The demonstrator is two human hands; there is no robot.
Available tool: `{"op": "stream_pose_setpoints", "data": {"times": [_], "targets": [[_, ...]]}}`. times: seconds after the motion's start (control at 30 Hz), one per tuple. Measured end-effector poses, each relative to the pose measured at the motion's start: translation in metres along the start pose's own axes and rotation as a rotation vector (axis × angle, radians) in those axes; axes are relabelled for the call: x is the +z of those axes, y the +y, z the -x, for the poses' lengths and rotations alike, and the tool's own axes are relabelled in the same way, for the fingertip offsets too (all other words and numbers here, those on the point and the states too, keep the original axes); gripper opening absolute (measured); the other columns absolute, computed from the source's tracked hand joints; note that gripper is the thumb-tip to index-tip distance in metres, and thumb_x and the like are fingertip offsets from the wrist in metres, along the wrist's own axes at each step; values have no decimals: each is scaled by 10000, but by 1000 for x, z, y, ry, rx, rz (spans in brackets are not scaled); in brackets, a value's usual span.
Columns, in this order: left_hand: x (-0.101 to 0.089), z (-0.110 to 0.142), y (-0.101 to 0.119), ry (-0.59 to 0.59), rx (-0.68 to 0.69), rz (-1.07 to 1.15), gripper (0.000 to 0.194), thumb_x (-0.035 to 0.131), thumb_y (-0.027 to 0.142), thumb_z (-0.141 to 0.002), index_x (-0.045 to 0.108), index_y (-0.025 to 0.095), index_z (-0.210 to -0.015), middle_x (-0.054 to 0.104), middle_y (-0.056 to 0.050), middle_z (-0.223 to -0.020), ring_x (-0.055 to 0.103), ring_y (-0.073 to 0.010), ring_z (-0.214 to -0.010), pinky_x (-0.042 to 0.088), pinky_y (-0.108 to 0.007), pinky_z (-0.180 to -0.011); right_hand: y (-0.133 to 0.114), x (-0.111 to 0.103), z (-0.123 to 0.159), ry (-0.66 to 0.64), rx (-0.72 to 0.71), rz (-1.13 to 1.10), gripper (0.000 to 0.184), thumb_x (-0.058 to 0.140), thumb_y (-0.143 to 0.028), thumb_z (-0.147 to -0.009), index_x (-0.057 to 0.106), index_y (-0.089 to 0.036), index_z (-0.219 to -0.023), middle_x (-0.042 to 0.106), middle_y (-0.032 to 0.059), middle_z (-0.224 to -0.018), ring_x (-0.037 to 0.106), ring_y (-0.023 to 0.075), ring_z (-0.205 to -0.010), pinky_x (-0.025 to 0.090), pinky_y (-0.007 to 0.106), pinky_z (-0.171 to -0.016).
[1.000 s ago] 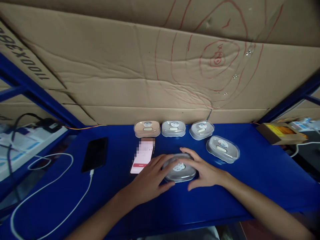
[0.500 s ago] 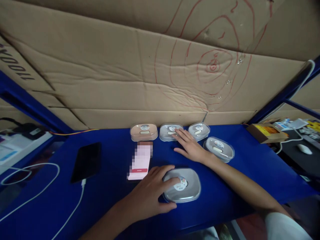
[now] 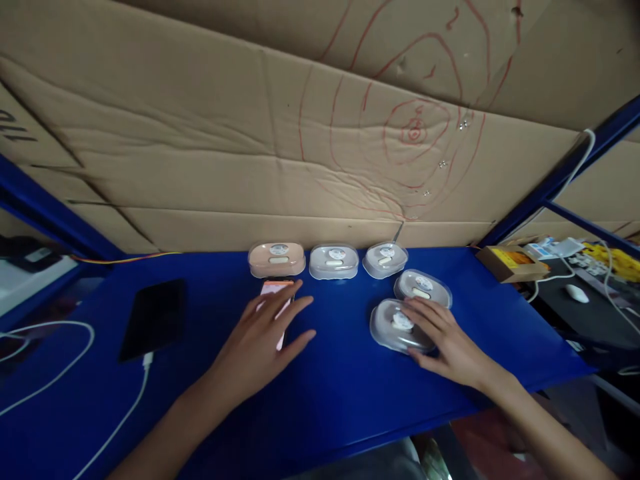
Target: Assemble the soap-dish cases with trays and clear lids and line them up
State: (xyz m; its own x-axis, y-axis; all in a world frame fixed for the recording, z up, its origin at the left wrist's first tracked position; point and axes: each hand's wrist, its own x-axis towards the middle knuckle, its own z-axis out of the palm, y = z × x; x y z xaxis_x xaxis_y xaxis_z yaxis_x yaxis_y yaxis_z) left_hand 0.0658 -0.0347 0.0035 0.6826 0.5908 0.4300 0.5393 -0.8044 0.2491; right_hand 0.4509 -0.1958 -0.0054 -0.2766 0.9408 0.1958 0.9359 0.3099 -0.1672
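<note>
My right hand (image 3: 445, 343) is closed over the right side of a grey oval box with a clear lid and round label (image 3: 400, 325), thumb at its near edge and fingers over the top. A second grey box (image 3: 430, 285) lies right behind it, partly covered by my fingers. Fingers spread and holding nothing, my left hand (image 3: 265, 333) hovers over a phone (image 3: 277, 287) with a lit screen, hiding much of it. Whether it touches the phone I cannot tell.
Along the cardboard wall (image 3: 200, 167) stand a peach box (image 3: 277, 261) and two grey boxes (image 3: 333, 263) (image 3: 384, 261). A dark tablet (image 3: 154, 319) with a white cable (image 3: 130, 410) lies left on the blue table (image 3: 320, 400). A small carton (image 3: 513, 265) sits at the right edge.
The near grey box has moved right and back, beside another grey box. My left hand has let go of it and moved left over the phone; my right hand has come onto it.
</note>
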Motion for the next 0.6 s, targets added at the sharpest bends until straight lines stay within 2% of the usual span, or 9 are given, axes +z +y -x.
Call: {"op": "stream_pose_setpoints", "data": {"times": [0.07, 0.17, 0.27, 0.33, 0.47, 0.6], "targets": [[4, -2, -3, 15, -155, -88, 540, 586, 514, -1064, 568, 220, -1517, 554, -190, -1629, 615, -414, -1410, 514, -620, -1148, 18, 0, 7, 48, 41, 78, 739, 658, -460, -1027, 362, -307, -1687, 452, 160, -1713, 389, 418, -1608, 417, 697, -1233], [14, -4, -2, -100, -439, -173, 742, 615, 566, -1029, 451, 174, -1638, 438, -261, -1688, 603, -477, -1399, 578, -641, -1028, 43, 1, 12, 77, 77, 134, 720, 625, -434, -1029, 355, -286, -1679, 484, 187, -1682, 458, 424, -1564, 454, 692, -1201], [20, -8, 0, -253, -521, -210, 844, 608, 542, -1037, 294, 177, -1730, 355, -266, -1737, 542, -484, -1454, 574, -641, -1027, 59, -1, 8, 121, 92, 156, 758, 627, -440, -1007, 334, -248, -1679, 414, 230, -1711, 453, 457, -1561, 472, 700, -1181], [20, -12, 3, -271, -534, -258, 827, 600, 478, -1050, 265, 175, -1743, 325, -272, -1750, 505, -477, -1479, 563, -631, -1042, 58, -5, -4, 145, 102, 134, 810, 656, -476, -987, 315, -241, -1684, 319, 232, -1760, 383, 473, -1601, 443, 708, -1208], [14, -21, 5, -279, -592, -266, 755, 624, 362, -1027, 350, 199, -1711, 217, -245, -1797, 486, -460, -1470, 574, -613, -1026, 32, -8, -61, 124, 59, 53, 750, 601, -490, -1043, 294, -269, -1691, 268, 194, -1793, 343, 415, -1636, 388, 671, -1272], [7, -17, -1, -289, -638, -212, 798, 679, 357, -980, 361, 207, -1696, 119, -223, -1824, 467, -467, -1470, 594, -606, -997, 9, 10, -142, 71, -72, 3, 710, 576, -493, -1062, 337, -255, -1688, 284, 180, -1794, 310, 377, -1659, 349, 629, -1314]]}}
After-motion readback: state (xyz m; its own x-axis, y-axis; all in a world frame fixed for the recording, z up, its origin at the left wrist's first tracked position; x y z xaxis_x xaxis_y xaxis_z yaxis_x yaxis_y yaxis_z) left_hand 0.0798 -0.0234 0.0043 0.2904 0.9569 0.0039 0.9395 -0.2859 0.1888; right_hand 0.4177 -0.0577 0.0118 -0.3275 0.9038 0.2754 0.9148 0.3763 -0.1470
